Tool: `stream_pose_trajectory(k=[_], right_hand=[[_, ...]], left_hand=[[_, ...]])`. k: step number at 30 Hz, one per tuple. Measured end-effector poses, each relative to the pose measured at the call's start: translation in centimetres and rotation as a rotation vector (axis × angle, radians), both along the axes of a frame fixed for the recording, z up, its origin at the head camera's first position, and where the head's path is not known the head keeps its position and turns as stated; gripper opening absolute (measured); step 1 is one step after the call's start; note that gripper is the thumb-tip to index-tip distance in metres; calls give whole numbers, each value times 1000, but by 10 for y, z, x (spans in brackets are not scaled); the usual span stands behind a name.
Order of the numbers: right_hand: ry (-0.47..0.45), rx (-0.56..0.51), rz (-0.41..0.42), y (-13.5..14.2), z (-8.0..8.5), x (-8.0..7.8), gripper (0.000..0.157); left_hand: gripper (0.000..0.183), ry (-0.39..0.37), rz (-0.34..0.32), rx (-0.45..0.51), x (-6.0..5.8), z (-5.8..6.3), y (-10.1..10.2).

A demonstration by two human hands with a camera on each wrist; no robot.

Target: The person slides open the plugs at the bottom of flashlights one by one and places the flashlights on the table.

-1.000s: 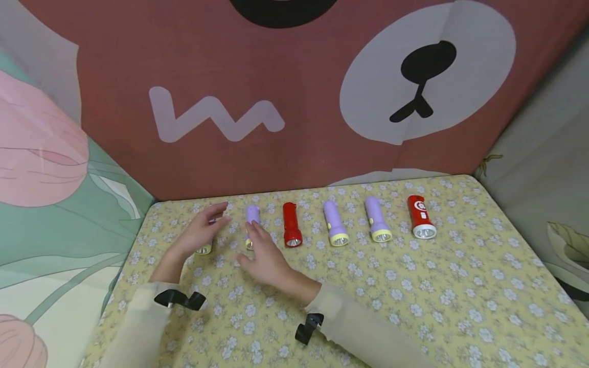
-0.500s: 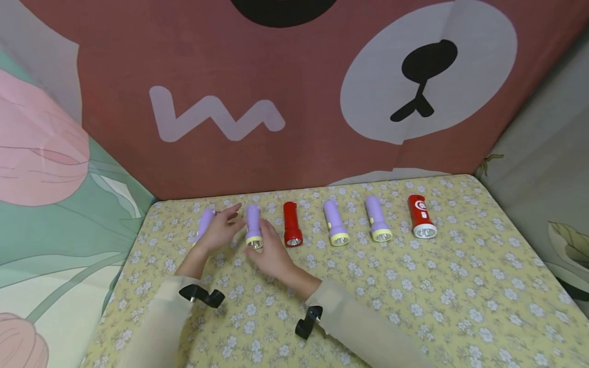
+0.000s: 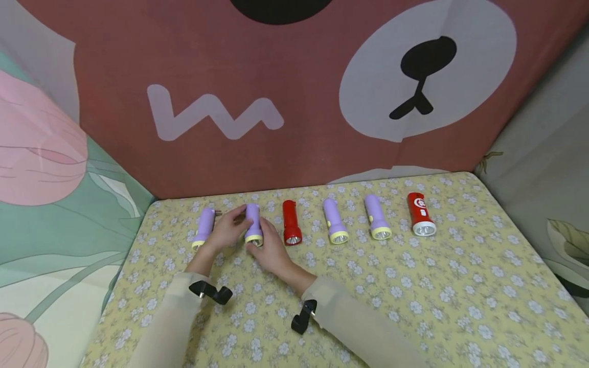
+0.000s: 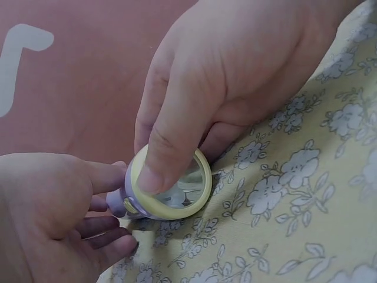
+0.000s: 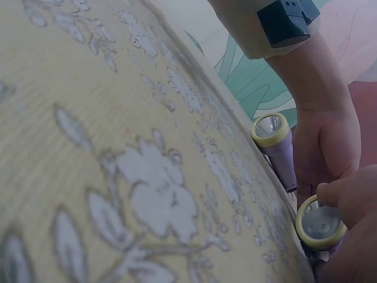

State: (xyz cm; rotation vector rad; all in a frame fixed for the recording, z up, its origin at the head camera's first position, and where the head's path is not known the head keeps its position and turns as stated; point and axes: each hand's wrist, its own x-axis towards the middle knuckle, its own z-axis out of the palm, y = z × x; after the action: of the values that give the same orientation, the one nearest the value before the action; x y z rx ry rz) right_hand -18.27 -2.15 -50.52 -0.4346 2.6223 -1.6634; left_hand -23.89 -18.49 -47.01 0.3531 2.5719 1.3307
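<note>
On the flowered cloth lies a purple flashlight (image 3: 252,213) with a yellow head, both hands at it. From its left side, my left hand (image 3: 226,231) holds the body, thumb against it. My right hand (image 3: 274,251) grips the right side near the head. In the left wrist view, the right thumb lies across the yellow rim (image 4: 162,210) and part of the lens, and the left thumb touches the purple body. The right wrist view has the lens (image 5: 321,223) under the right thumb, with the left hand (image 5: 327,141) behind; the left fingertips are partly hidden there.
Another purple flashlight (image 3: 205,223) lies left of the hands. To the right, in a row, are a red flashlight (image 3: 291,221), two purple ones (image 3: 334,217) (image 3: 377,214) and a red-and-white one (image 3: 420,212). A red printed cloth (image 3: 313,153) hangs behind the table.
My left hand has moved right, from over the leftmost purple flashlight to the second one, uncovering the first. My right hand has shifted slightly right and closed onto the second flashlight's side.
</note>
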Motion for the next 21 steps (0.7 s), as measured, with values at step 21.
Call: stream_pose_trajectory(k=[21], right_hand=[[14,7,-55,-9,-5,-2,76]], left_hand=[[62,-121,90,139,-2,-7,-1]])
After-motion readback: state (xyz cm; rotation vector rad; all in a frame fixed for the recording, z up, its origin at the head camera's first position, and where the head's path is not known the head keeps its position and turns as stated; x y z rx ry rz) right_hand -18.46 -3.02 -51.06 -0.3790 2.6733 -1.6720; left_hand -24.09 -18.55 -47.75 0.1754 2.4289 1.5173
